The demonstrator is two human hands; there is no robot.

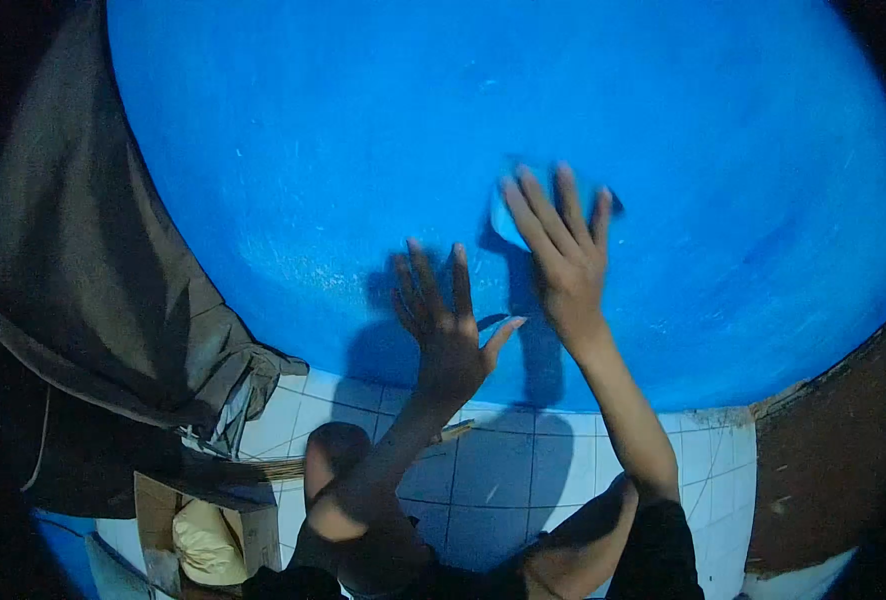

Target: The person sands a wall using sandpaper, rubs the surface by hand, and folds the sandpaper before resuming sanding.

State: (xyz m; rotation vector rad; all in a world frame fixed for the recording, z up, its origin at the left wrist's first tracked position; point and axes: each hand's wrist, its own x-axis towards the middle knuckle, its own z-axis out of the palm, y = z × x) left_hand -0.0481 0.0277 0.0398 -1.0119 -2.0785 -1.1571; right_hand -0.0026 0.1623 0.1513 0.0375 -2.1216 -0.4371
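Observation:
My right hand (570, 260) holds a light-blue flat piece (504, 222), perhaps a cloth or sheet, against the blue wall (663, 110). Its fingers lie spread over the piece, and the thumb is hidden. A dark corner pokes out to the right of the fingers. Lower and to the left, my left hand (447, 325) is open, fingers spread and thumb out to the side, close to the wall's lower part. Nothing shows in it, and its shadow falls on the wall. Pale scuffs mark the blue paint.
A dark cloth (103, 220) hangs along the left. Below it, a cardboard box (258, 535) holds a pale-yellow bag (206, 545). White floor tiles (493, 465) run under the wall, around my bent knees. A brown surface (833, 440) lies at the right.

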